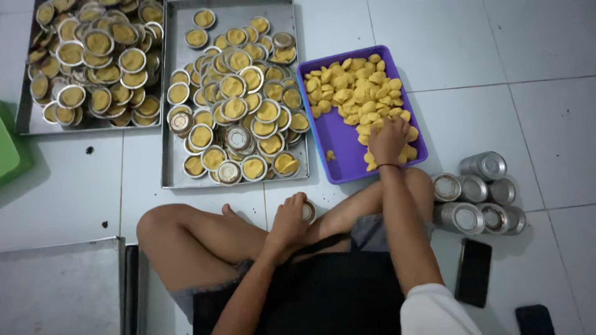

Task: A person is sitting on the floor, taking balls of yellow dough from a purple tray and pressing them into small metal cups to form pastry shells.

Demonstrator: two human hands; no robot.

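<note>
Right hand (388, 140) grasps yellow dough pieces (359, 93) in the purple tray (338, 141); left hand (289, 218) clutches a small metal mould (308, 211) below it. Filled-mould trays (233, 93) lie left, stacked tins (478, 195) right.

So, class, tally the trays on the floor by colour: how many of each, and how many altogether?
Silver metal trays holding filled tins: 2
Purple plastic tray of yellow dough pieces: 1
Empty grey metal tray: 1
Total: 4

White tiled floor (472, 43), grey grout lines; even light
</note>
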